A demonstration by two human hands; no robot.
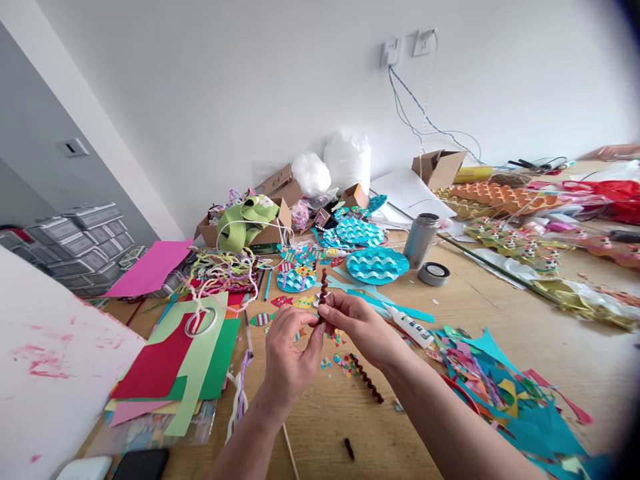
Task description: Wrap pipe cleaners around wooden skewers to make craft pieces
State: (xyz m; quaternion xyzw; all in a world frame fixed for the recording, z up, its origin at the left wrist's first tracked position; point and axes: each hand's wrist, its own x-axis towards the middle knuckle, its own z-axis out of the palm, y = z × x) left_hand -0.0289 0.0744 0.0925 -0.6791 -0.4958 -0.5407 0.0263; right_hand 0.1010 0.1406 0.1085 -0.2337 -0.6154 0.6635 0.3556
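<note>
A dark brown pipe cleaner (324,285), bent into a wavy zigzag, stands upright between my two hands. My left hand (291,347) pinches its lower end with thumb and forefinger. From the other side, the fingertips of my right hand (357,323) close on it just above. A second wavy brown pipe cleaner (367,380) lies on the table below my right hand, and a short brown piece (349,449) sits nearer the front edge. Small paper fish (260,320) and coloured paper dots (345,363) are scattered around my hands.
Behind my hands are blue wavy paper discs (377,266), a metal flask (421,240) and its lid (434,273). A glue bottle (410,327) and paper scraps (500,387) lie to the right. Coloured sheets (155,360) and a ring of tape (201,323) are left.
</note>
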